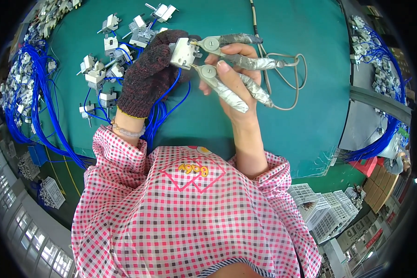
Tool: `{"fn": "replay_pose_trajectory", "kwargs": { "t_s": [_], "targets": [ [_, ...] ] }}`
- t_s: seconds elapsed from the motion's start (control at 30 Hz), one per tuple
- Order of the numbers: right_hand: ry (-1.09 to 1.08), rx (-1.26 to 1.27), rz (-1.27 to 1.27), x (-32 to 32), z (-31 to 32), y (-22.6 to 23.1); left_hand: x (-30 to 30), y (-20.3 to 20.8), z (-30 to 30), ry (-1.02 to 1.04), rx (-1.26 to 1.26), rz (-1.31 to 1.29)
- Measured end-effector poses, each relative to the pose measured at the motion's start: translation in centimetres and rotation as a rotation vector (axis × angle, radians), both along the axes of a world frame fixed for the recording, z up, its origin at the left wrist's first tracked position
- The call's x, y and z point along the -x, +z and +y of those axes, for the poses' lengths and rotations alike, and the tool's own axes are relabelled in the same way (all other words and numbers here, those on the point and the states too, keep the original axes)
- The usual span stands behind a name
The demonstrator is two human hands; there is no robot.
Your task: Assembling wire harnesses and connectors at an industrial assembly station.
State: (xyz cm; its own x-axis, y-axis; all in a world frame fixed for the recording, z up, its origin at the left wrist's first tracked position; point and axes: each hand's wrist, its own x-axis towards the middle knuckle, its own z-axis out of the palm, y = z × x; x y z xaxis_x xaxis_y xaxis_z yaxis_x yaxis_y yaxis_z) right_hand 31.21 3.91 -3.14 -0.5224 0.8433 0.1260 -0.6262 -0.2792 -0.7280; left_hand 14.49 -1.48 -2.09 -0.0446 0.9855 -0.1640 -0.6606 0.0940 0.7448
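My left hand (146, 76), in a dark knitted glove, grips a small white and grey electrical component (184, 53) with metal tabs and blue wire. My bare right hand (237, 90) is closed round two plier-shaped clips, an upper clip (211, 44) and a lower clip (208, 72), their handles wrapped in silvery tape. Both clips' tips meet the component's right side, one near its top and one lower down. A grey cable (297, 85) trails from the handles. Blue wires (158, 121) hang below my gloved hand.
Several similar components (95, 76) with shafts and blue wires lie left on the green table mat (315, 111). Bundles of wired components (37, 78) hang at the left edge; more components (382, 69) lie on a grey surface at right. White crates (326, 211) stand below right.
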Motion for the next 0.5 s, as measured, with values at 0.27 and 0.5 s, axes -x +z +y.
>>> {"fn": "replay_pose_trajectory", "kwargs": {
  "t_s": [0.27, 0.5],
  "targets": [
    [-0.005, 0.008, 0.000, 0.16, -0.08, 0.06, -0.09, -0.20, -0.04, 0.022, -0.003, -0.009],
    [-0.008, 0.010, -0.046, 0.07, -0.11, 0.34, -0.13, -0.30, 0.03, 0.046, -0.013, 0.182]
  ]
}}
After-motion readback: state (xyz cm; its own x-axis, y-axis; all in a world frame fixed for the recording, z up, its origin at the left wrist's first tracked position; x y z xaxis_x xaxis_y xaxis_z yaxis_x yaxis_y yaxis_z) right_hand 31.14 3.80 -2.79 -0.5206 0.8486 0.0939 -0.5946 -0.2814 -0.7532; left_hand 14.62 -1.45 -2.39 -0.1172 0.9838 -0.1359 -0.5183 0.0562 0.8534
